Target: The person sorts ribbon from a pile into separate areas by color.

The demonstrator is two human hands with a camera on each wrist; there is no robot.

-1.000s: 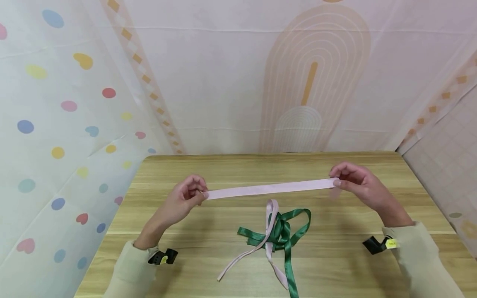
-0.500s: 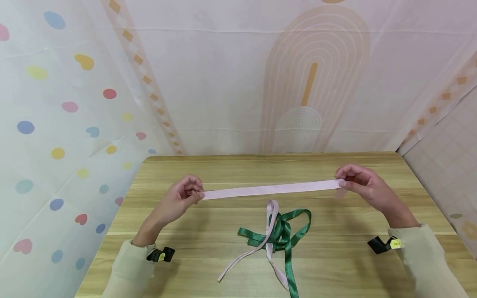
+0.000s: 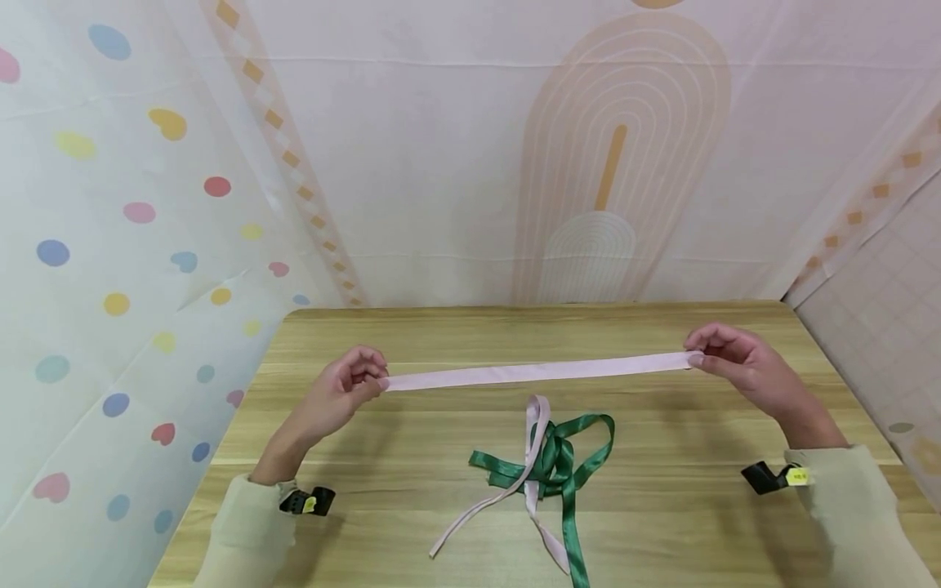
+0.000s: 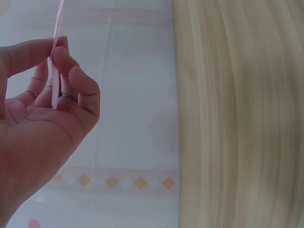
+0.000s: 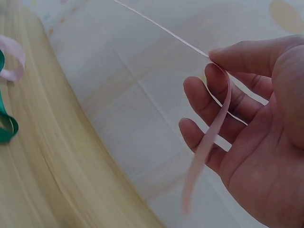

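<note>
My head camera is looking forward and down over the table [image 3: 412, 327], well back. Each wrist camera is sitting close beside its own hand (palm side), both sharing the stretched pink ribbon [image 3: 537, 372] with the head view.

We cannot follow the green ribbon [image 3: 556, 465] to its end: it runs off the bottom edge of the head view. Where it tangles with the loose pink ribbon [image 3: 531, 457], we cannot tell which strand lies on top. Both sleeves [image 3: 238, 539] are cut by that same edge. In the right wrist view the hanging tail of the stretched pink ribbon [image 5: 202, 156] is blurred, and the right hand [image 5: 256, 133] is cropped at the frame's side. The left wrist view cuts off the left hand [image 4: 40, 114] at its left edge.
</note>
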